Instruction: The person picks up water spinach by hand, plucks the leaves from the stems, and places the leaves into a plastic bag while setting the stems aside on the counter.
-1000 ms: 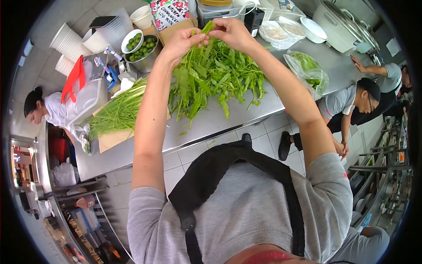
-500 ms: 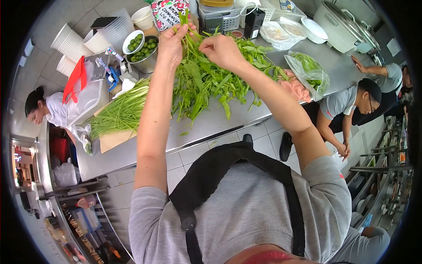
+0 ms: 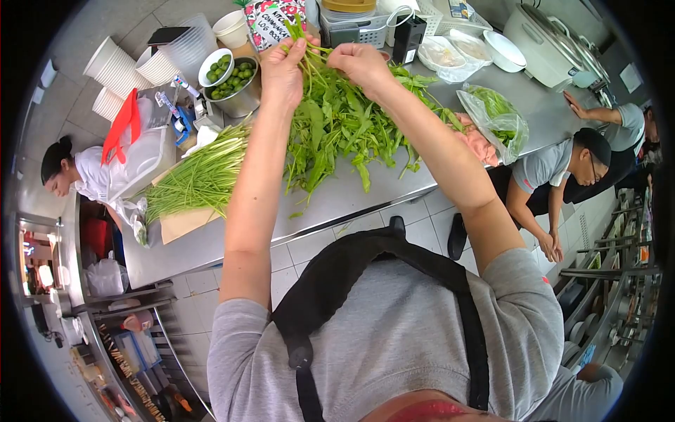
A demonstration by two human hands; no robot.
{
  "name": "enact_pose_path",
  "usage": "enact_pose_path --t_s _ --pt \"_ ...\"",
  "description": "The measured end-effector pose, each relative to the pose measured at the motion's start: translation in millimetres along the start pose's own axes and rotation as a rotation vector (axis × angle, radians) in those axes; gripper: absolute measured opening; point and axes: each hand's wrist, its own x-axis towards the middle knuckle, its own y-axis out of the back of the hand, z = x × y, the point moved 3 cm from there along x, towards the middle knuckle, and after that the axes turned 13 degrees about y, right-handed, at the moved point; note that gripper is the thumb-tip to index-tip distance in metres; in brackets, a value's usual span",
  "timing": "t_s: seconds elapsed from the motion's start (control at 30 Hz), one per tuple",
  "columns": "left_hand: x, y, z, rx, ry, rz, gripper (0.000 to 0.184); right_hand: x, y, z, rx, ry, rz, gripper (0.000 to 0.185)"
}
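Observation:
A large heap of leafy greens with long stems [image 3: 344, 133] lies on the steel table. My left hand [image 3: 285, 67] is closed around a bunch of the green stems at the heap's far left, their cut ends poking up past the fingers. Close beside it, my right hand [image 3: 357, 65] pinches a stem of the same greens between thumb and fingers. Left of my left forearm, a pile of thin green stalks [image 3: 197, 176] rests on brown cardboard [image 3: 186, 226]. Behind that pile stands a metal pot of small green citrus fruits [image 3: 235, 84], with a white bowl [image 3: 215, 67] of them on top.
Stacked paper cups [image 3: 116, 67] and a white bin [image 3: 151, 165] stand at the left. A log book [image 3: 275, 24] and a black box [image 3: 408, 39] are at the back. Bagged greens [image 3: 496, 116] lie at the right. Co-workers [image 3: 541, 165] are at both sides.
My right hand has moved left and up, closer to my left hand, and now pinches a stem there. My left hand has shifted slightly to the right with its bunch.

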Motion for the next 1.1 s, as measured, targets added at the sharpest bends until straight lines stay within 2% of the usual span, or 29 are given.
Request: enact_pose_path --t_s 0.03,0.07,0.1,0.17,0.3,0.4,0.47,0.6,0.7,0.73,0.8,0.83,0.87,0.93,1.0,1.03,1.07,1.1 --pt "2 0 0 -0.001 -0.001 0.001 0.012 -3 5 -20 -0.494 0.193 0.084 0.012" --pt "4 3 2 -0.059 -0.071 0.067 0.012 -3 9 -18 -0.494 0.193 0.083 0.012" --pt "5 5 4 -0.116 -0.140 0.131 0.012 -2 16 -16 -0.629 0.241 0.075 0.013" --pt "8 6 12 -0.080 -0.163 0.141 0.012 -2 22 -20 -0.846 0.307 -0.008 0.014" --pt "13 8 10 -0.036 -0.231 0.177 0.010 -13 5 -41 -0.829 0.447 0.020 0.015" --pt "15 -1 2 -0.054 -0.228 0.197 0.010 -13 -15 -40 -0.707 0.369 -0.047 0.016" --pt "14 -6 -2 -0.077 -0.207 0.214 0.010 -12 -21 -28 -0.617 0.222 -0.045 0.016" --pt "13 -2 -5 -0.106 -0.215 0.251 0.010 -5 -20 -11 -0.558 0.208 0.008 0.017" --pt "11 4 -11 -0.064 -0.166 0.297 0.011 5 -6 -24 -0.562 0.238 0.025 0.020" --pt "11 -3 -11 -0.070 -0.159 0.288 0.011 8 0 -33 -0.604 0.226 -0.005 0.024" --pt "12 -8 -7 -0.079 -0.149 0.282 0.011 15 12 -35 -0.598 0.208 -0.051 0.021" --pt "13 -8 -3 0.019 -0.191 0.292 0.009 16 20 -40 -0.599 0.203 -0.054 0.021" --pt "14 -5 0 0.117 -0.232 0.300 0.008 16 29 -47 -0.730 0.261 -0.065 0.019" --pt "21 17 15 0.036 -0.319 0.385 0.012 14 53 -58 -0.914 0.405 -0.120 0.026" --pt "21 41 26 0.059 -0.273 0.374 0.012 7 72 -52 -1.059 0.193 -0.112 0.029" --pt "19 51 29 0.061 -0.269 0.379 0.012 3 78 -42 -1.056 0.189 -0.116 0.029" --pt "17 57 32 0.069 -0.238 0.380 0.012 -2 79 -25 -1.292 0.241 -0.242 0.022" --pt "16 62 31 0.079 -0.206 0.379 0.012 -9 77 -6 -1.525 0.294 -0.369 0.023"
